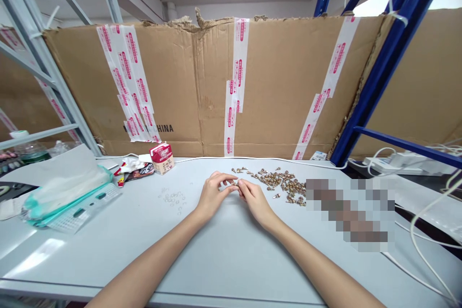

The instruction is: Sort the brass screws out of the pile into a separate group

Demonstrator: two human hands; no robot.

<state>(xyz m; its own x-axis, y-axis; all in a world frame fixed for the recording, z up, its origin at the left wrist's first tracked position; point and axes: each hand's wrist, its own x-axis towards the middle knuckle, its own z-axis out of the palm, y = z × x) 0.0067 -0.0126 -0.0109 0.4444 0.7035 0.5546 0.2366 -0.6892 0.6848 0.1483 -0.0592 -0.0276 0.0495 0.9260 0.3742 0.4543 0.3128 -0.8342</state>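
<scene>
My left hand (212,194) and my right hand (254,198) meet over the middle of the white table (224,260). The fingertips of both pinch one small metal part (236,184) between them. A heap of small brass-coloured metal parts (281,182) lies just right of my right hand. To the left of my left hand lie several tiny clear rings (173,197), scattered on the table.
A taped cardboard wall (274,86) closes off the back. A small red and white carton (162,157) and wrappers sit at the back left, with a tissue pack (68,192) nearer. White cables (422,231) and a power strip (400,162) lie right. Blue rack posts (378,72) stand right.
</scene>
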